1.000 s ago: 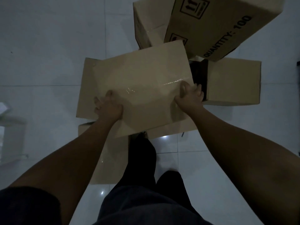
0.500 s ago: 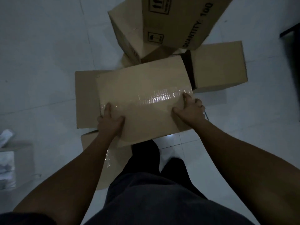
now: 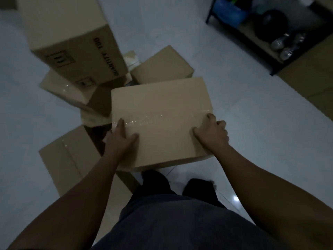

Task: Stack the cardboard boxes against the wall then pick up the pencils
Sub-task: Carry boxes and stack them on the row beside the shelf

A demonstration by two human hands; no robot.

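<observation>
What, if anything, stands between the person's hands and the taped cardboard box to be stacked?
Nothing visible. The left hand and right hand grip the taped box by its side edges. The wall it must reach is not plainly in view.

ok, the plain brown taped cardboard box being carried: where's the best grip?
Take the plain brown cardboard box by its two opposite side edges, one hand from each side, as the left hand and right hand do now. It is wide, flat-topped and taped shut, with no handle or loose flap showing, so a two-sided clamp looks steadiest.
</observation>
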